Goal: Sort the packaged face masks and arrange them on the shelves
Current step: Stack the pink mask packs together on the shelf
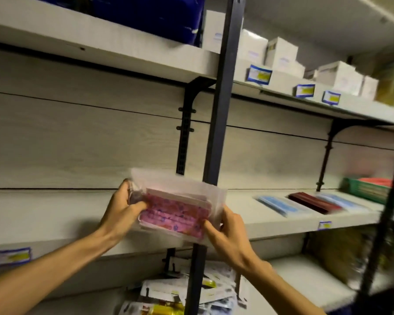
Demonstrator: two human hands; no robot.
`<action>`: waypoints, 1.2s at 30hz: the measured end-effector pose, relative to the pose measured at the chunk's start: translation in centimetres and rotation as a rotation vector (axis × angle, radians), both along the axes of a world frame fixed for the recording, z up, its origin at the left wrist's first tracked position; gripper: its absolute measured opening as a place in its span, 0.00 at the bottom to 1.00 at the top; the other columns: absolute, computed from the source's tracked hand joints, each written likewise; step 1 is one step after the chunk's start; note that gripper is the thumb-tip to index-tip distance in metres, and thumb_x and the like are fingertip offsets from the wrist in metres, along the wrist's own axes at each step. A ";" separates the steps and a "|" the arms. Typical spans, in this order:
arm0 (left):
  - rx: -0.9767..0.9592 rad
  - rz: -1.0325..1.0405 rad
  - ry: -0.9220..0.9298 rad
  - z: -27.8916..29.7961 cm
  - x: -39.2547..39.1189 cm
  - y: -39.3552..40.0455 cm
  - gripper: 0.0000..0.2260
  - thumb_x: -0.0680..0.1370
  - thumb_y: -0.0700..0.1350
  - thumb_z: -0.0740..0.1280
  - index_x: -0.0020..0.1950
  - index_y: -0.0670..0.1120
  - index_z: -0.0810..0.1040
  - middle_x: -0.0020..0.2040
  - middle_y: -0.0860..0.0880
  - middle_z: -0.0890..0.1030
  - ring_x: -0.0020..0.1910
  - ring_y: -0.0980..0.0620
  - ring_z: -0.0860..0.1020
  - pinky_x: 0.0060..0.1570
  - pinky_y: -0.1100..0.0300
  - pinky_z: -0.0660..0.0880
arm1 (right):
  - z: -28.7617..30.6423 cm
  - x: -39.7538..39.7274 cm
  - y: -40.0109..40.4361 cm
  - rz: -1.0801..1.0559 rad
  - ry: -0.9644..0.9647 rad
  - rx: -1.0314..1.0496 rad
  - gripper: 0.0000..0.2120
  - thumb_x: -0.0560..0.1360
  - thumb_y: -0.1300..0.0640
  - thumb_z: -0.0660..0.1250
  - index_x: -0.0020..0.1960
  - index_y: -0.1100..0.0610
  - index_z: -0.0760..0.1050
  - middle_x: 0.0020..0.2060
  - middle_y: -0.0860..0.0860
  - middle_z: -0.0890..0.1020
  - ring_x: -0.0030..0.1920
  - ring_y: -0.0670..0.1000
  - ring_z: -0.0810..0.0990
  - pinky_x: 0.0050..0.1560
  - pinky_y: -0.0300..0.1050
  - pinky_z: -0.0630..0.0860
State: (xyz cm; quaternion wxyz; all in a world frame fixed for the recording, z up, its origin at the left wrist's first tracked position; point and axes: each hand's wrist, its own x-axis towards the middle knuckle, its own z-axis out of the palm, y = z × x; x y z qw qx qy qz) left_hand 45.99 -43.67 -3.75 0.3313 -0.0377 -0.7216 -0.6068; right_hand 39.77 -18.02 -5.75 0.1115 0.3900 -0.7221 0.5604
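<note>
Both hands on one clear packet of pink masks (pixel 176 214), held up before the black upright (pixel 216 133) at middle-shelf height. Left hand (pixel 123 208) curled round the packet's left end, thumb over the front face, other fingers behind. Right hand (pixel 225 233) pinching the lower right corner, thumb on the front, fingers wrapped behind the plastic edge. Further right, on the middle shelf (pixel 282 220): blue mask packets (pixel 280 206) flat beside a dark red packet (pixel 312 203), with a green basket (pixel 369 189) past them.
</note>
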 end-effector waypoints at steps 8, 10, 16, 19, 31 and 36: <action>-0.237 -0.253 -0.111 -0.4 0.6 13.9 0.17 0.81 0.40 0.65 0.59 0.62 0.69 0.53 0.55 0.86 0.50 0.53 0.86 0.47 0.56 0.84 | -2.0 1.9 13.4 -0.094 -0.272 -0.186 0.11 0.73 0.55 0.71 0.54 0.57 0.78 0.46 0.50 0.88 0.45 0.52 0.87 0.39 0.41 0.83; -0.298 -0.270 -0.220 -0.2 -0.5 16.4 0.16 0.81 0.42 0.66 0.63 0.59 0.67 0.54 0.53 0.84 0.51 0.54 0.85 0.53 0.52 0.83 | -2.4 1.8 16.1 -0.174 -0.291 -0.220 0.10 0.72 0.56 0.70 0.50 0.60 0.79 0.42 0.53 0.87 0.41 0.52 0.87 0.35 0.41 0.81; -0.044 -0.113 -0.352 -0.2 -4.2 21.3 0.29 0.80 0.50 0.69 0.77 0.44 0.63 0.69 0.50 0.72 0.62 0.52 0.73 0.61 0.59 0.68 | -2.3 -1.3 20.9 -0.384 -0.329 -0.319 0.04 0.75 0.65 0.69 0.48 0.66 0.77 0.43 0.62 0.84 0.42 0.57 0.86 0.34 0.47 0.81; 0.231 -0.158 -0.438 -1.3 -6.1 22.7 0.29 0.78 0.55 0.70 0.74 0.45 0.66 0.71 0.46 0.72 0.64 0.49 0.74 0.71 0.52 0.68 | -1.8 -3.1 20.9 -0.432 -0.360 -0.408 0.04 0.73 0.66 0.68 0.48 0.63 0.79 0.45 0.62 0.83 0.45 0.59 0.83 0.40 0.54 0.82; 0.574 -0.175 -0.411 0.1 -20.8 26.9 0.07 0.76 0.37 0.66 0.52 0.41 0.81 0.37 0.44 0.85 0.37 0.46 0.82 0.41 0.56 0.78 | -1.4 -14.1 14.0 -0.269 -0.360 -0.402 0.21 0.77 0.52 0.73 0.67 0.54 0.74 0.55 0.52 0.85 0.54 0.52 0.85 0.54 0.56 0.83; 0.436 0.081 -0.345 0.4 -24.7 23.2 0.10 0.72 0.32 0.62 0.52 0.39 0.75 0.40 0.41 0.80 0.38 0.44 0.79 0.38 0.55 0.78 | 0.1 -19.6 14.5 -0.180 -0.500 -0.236 0.24 0.71 0.40 0.75 0.61 0.52 0.79 0.51 0.49 0.86 0.52 0.50 0.85 0.49 0.46 0.84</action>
